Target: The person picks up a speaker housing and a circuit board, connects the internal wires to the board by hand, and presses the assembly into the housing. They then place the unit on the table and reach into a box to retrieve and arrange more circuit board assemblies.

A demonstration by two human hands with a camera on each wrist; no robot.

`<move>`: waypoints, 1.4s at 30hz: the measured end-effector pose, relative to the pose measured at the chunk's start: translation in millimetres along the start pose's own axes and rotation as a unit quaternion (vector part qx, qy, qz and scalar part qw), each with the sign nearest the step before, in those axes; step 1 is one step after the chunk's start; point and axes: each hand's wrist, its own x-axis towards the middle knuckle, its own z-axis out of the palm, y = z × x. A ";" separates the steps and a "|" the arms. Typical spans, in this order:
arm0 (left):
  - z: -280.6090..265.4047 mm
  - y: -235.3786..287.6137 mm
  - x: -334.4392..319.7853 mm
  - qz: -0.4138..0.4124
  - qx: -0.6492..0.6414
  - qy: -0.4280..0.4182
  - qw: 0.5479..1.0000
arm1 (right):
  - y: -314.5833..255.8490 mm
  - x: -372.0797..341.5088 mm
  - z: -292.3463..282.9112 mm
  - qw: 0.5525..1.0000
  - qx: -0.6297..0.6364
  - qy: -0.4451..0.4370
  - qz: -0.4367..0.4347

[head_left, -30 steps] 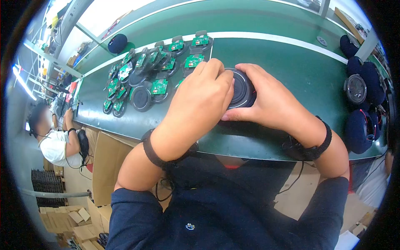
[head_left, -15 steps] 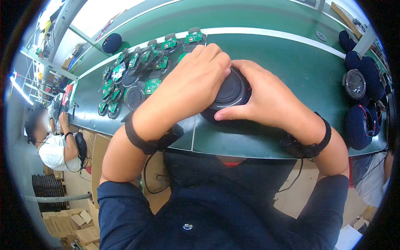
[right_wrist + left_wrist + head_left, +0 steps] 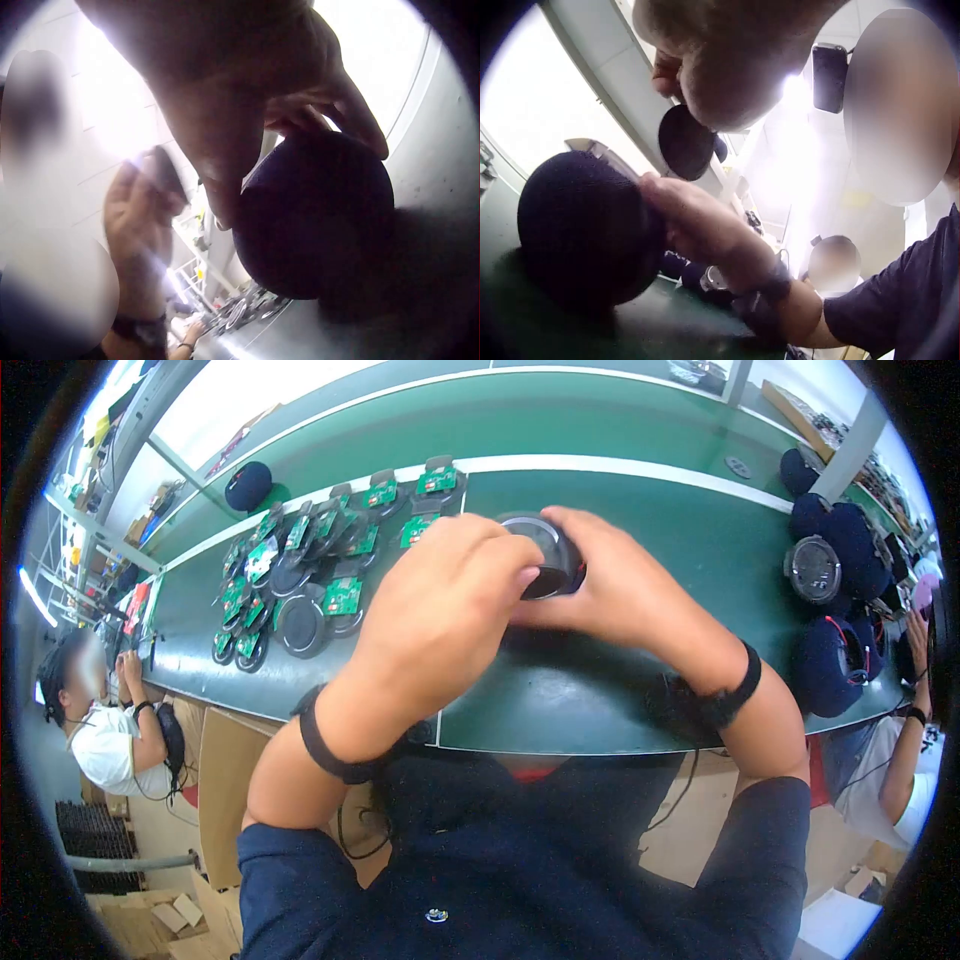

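In the head view my left hand (image 3: 440,610) pinches the edge of a thin black disc, seen tilted beside its fingertips. The left wrist view shows this disc (image 3: 686,142) raised apart from a dark fabric-covered round body (image 3: 589,229). My right hand (image 3: 630,580) grips that round body, thumb on the near side and fingers round the far side. From the right wrist the body (image 3: 315,217) appears close under my right hand (image 3: 225,97), while my left hand (image 3: 139,232) holds the disc (image 3: 166,172) off to the side.
Several black round parts with green circuit boards (image 3: 342,596) cover the table's left part. More dark round bodies (image 3: 835,665) crowd the right edge, with one (image 3: 249,486) at the back left. People sit at both sides; a cardboard box (image 3: 228,780) stands below the table.
The black disc, earlier lying in the round body's top under my left fingers, is now lifted and tilted in my left hand. The head view has shifted slightly; my right hand keeps its grip.
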 end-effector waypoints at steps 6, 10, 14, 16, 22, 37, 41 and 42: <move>37.4 -35.2 30.3 -0.075 -0.057 0.093 0.991 | 72.0 36.6 -37.4 0.976 -0.105 0.108 0.155; 109.0 -95.4 52.1 -0.131 -0.094 0.082 0.983 | 134.7 65.9 -58.7 0.950 -0.125 0.172 0.229; 159.4 -131.6 60.6 -0.197 -0.066 0.122 0.971 | 190.4 86.4 -52.0 0.929 -0.135 0.283 0.196; 173.5 -145.7 63.9 -0.229 -0.069 0.126 0.963 | 201.4 91.2 -43.9 0.910 -0.133 0.355 0.168; 193.0 -172.1 80.2 -0.299 -0.045 0.113 0.947 | 223.3 98.4 -38.3 0.916 -0.078 0.367 0.140; 220.1 -221.4 85.2 -0.340 0.140 0.027 0.929 | 245.3 100.9 -27.1 0.934 -0.071 0.327 0.123; 206.5 -228.0 89.9 -0.231 0.183 -0.045 0.955 | 250.9 96.3 -28.3 0.920 -0.061 0.356 0.155; 188.0 -226.1 93.9 -0.235 0.190 -0.047 0.952 | 247.9 94.9 -29.0 0.919 -0.061 0.357 0.155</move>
